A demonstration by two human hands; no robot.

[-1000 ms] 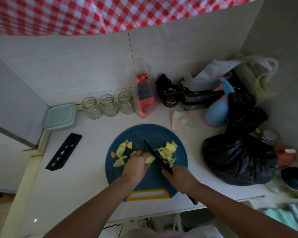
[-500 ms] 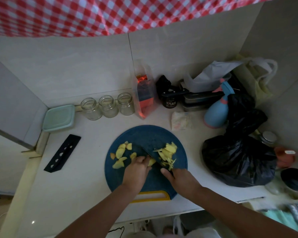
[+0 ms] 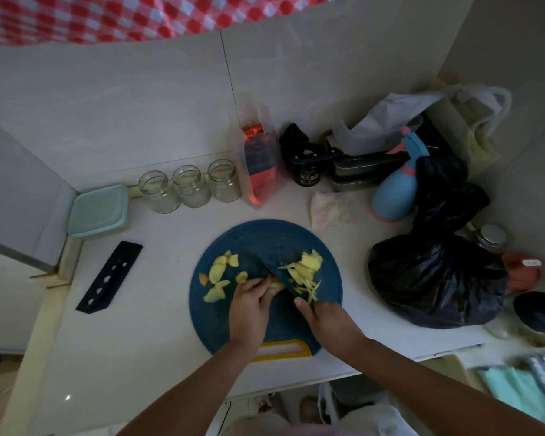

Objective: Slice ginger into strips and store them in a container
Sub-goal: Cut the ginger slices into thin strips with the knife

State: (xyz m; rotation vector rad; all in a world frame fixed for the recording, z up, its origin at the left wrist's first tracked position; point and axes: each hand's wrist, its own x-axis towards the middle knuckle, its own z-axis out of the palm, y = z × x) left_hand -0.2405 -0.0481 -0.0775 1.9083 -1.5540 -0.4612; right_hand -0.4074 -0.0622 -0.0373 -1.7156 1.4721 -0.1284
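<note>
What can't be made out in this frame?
Head view:
- Handle of the knife: hidden inside the right hand.
- Most of the ginger piece: covered by the left hand.
- Blade edge: dark, blurs into the blue cutting board.
- Label on the black jar: too small to read.

Open counter (image 3: 158,309) left of board (image 3: 274,240), black bag (image 3: 431,284) close right

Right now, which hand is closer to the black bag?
Right. The right hand, gripping the knife, is left of the black bag; the left hand, holding ginger, is farther left.
</note>
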